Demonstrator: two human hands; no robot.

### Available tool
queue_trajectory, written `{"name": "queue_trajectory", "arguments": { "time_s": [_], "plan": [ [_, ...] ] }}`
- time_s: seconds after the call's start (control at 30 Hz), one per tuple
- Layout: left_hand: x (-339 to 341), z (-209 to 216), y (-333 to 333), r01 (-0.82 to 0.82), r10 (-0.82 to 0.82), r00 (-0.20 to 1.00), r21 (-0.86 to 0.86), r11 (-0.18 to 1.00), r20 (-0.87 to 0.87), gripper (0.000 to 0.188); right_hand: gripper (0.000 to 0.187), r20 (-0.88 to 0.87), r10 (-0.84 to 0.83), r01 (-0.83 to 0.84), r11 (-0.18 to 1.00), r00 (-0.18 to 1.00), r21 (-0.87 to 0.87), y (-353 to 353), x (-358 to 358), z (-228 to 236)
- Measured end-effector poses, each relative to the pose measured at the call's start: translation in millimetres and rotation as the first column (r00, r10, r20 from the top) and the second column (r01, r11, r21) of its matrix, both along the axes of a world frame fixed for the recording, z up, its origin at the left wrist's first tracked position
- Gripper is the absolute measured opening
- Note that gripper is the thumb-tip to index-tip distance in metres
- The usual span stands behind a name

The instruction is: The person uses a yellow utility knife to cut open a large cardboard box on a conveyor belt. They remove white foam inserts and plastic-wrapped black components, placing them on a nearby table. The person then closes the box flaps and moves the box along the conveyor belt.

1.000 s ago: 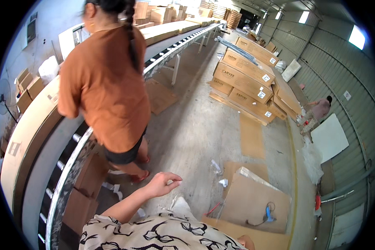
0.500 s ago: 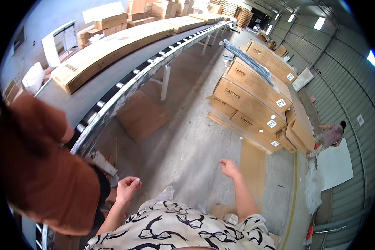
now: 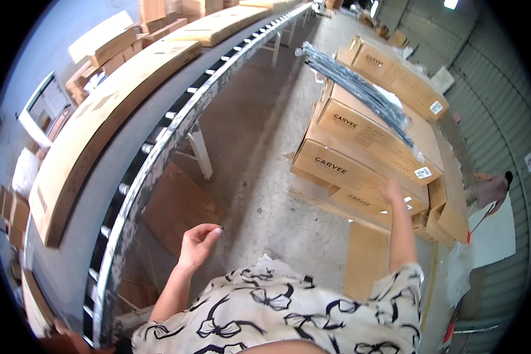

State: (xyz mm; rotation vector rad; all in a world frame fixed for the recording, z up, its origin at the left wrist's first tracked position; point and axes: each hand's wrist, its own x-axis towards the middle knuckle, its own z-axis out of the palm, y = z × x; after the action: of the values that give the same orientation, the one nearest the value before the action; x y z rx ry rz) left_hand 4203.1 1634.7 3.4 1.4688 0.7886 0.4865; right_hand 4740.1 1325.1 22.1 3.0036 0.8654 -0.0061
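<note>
Reaching forward with the arm nearly straight, the right hand (image 3: 390, 192) lies open with its fingers on the edge of the stacked cardboard boxes (image 3: 360, 159), which sit on the concrete floor (image 3: 259, 135) to the person's right. The left hand (image 3: 197, 243) hangs empty at hip level, fingers loosely curled, near the roller conveyor (image 3: 153, 153) but apart from it. Between conveyor and stack runs a broad strip of open floor.

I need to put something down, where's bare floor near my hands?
Bare concrete floor lies between the roller conveyor and the stacked cartons, ahead of the left hand. It is crowded at the right hand, against the cartons.
</note>
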Motion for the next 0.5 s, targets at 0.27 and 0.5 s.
{"name": "queue_trajectory", "arguments": {
  "time_s": [0.27,0.5],
  "plan": [
    [92,-25,165,-0.386,0.377,0.916,-0.045,0.921,-0.136,0.015,0.047,0.241,0.021,-0.001,0.996,0.97,-0.085,258,251,44],
    [274,-40,405,-0.51,0.51,0.86,0.009,0.86,-0.018,0.016,0.049,0.115,-0.088,0.114,0.963,0.989,-0.246,360,390,-3]
  ]
}}
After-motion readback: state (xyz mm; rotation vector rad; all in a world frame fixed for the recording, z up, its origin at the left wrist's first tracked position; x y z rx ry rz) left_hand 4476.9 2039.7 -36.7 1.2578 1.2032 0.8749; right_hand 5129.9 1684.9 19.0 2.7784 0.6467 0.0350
